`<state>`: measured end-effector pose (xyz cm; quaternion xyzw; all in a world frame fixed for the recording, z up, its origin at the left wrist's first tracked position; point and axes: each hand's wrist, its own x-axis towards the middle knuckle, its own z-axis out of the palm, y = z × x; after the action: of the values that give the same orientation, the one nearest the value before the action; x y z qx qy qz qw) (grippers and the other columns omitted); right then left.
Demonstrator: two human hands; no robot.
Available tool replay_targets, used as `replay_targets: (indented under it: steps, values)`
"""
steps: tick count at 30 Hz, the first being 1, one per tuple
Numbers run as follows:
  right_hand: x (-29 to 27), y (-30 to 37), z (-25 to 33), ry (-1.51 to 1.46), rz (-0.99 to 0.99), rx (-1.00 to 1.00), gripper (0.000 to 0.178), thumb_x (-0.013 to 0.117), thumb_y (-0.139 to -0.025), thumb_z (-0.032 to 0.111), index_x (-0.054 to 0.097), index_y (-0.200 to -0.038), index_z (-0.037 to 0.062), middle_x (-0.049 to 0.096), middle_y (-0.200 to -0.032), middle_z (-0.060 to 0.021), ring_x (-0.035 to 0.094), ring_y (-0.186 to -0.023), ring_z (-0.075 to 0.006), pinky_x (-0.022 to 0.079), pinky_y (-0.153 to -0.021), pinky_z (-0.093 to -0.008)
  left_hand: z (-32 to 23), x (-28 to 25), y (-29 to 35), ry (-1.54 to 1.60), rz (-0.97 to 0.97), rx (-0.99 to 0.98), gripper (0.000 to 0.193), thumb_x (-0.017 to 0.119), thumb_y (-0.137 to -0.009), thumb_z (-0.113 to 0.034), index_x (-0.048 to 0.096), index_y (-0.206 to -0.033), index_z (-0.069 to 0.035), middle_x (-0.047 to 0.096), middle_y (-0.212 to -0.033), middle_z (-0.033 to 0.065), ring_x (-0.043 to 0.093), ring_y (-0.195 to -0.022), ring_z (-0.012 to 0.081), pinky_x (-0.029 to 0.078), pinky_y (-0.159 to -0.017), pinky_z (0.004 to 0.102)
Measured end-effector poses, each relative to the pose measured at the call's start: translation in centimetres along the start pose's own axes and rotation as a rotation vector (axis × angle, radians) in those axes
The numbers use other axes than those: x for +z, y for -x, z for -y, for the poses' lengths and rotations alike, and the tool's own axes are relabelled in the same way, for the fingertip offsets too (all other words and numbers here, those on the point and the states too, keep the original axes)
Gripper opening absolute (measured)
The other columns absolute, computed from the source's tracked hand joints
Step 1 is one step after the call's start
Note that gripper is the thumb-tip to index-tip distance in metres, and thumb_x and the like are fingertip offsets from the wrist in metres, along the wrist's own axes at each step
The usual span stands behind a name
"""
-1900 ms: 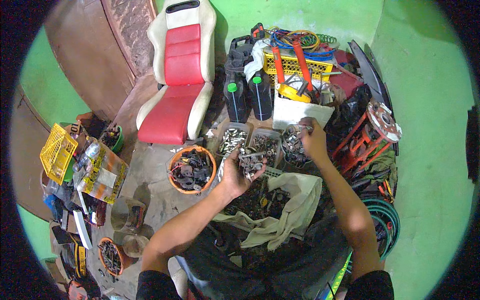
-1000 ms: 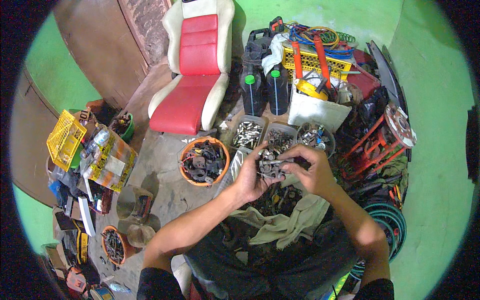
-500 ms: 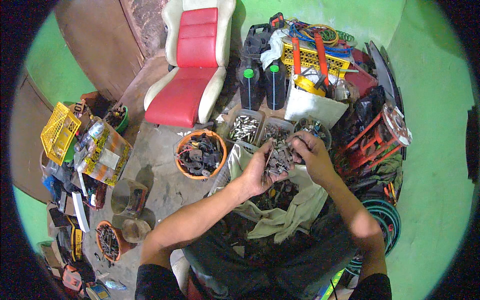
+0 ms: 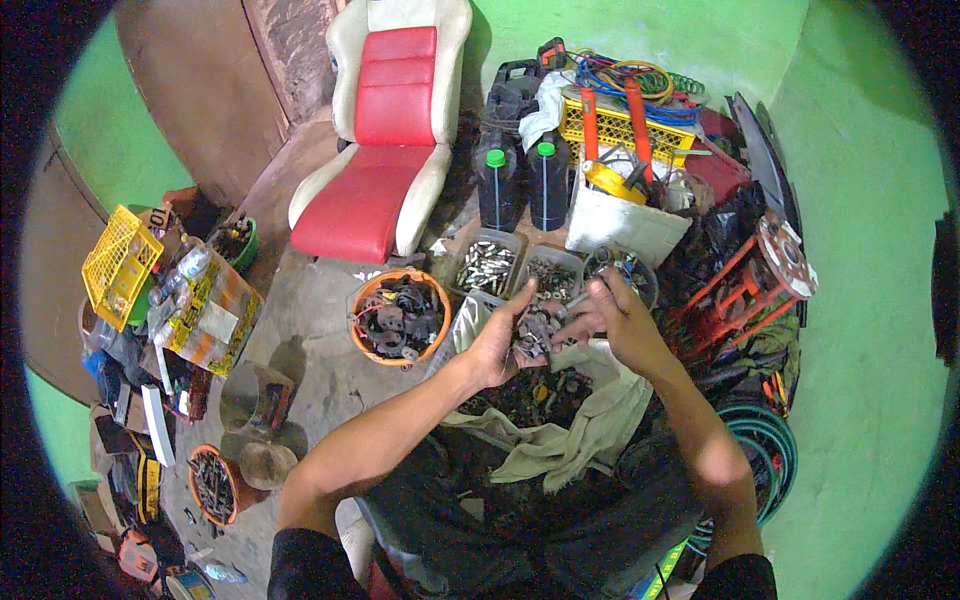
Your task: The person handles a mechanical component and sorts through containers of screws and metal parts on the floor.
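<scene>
Two bare hands meet near the middle of my remote view, and I set my clock face on the heap of small metal parts between them. The left hand is cupped, palm up, holding that heap. The right hand comes in from the three o'clock side, its fingers bent over the heap; I can't tell whether it pinches a piece or only touches.

At eleven o'clock I see a clear container of silvery cylinders; at twelve, a second container of small dark bits; at two, a round container, partly behind the right hand. Between five and six, below the hands, pale cloth lies around a mass of dark parts.

An orange bowl stands at nine, filled with black pieces, and a smaller orange pot sits farther out at eight. Beyond the containers I have two dark bottles with green caps at twelve, a white box at one, and a red-and-white seat between ten and eleven. A red-orange metal stand leans between two and three; a coiled green hose lies at four.
</scene>
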<state>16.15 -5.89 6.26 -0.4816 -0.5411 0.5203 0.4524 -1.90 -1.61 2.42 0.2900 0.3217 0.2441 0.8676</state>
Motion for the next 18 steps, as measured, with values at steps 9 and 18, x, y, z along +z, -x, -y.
replay_targets:
  steps: [9,18]
  values:
    - [-1.9,-2.2,-1.4,-0.265,-0.214,0.189,0.03,0.047,-0.095,0.027,0.044,-0.117,0.0073,0.058,-0.081,-0.0058,0.057,-0.073,-0.015,0.045,-0.056,-0.0294,-0.4,-1.2,-0.8,0.226,-0.099,0.139,0.046,0.04,-0.092,-0.051,0.057,-0.105,-0.01,0.064,-0.086,0.0058,0.063,-0.072,0.0209,0.051,-0.057,0.0298]
    - [-5.7,-5.4,-15.1,0.796,0.479,0.739,0.019,0.063,-0.08,0.019,0.065,-0.079,0.0001,0.06,-0.066,-0.0054,0.056,-0.056,-0.015,0.046,-0.05,-0.0326,-0.5,-3.1,-1.9,0.272,-0.129,0.183,0.044,0.034,-0.094,-0.044,0.055,-0.111,-0.008,0.062,-0.095,0.0085,0.062,-0.084,0.0236,0.053,-0.068,0.035]
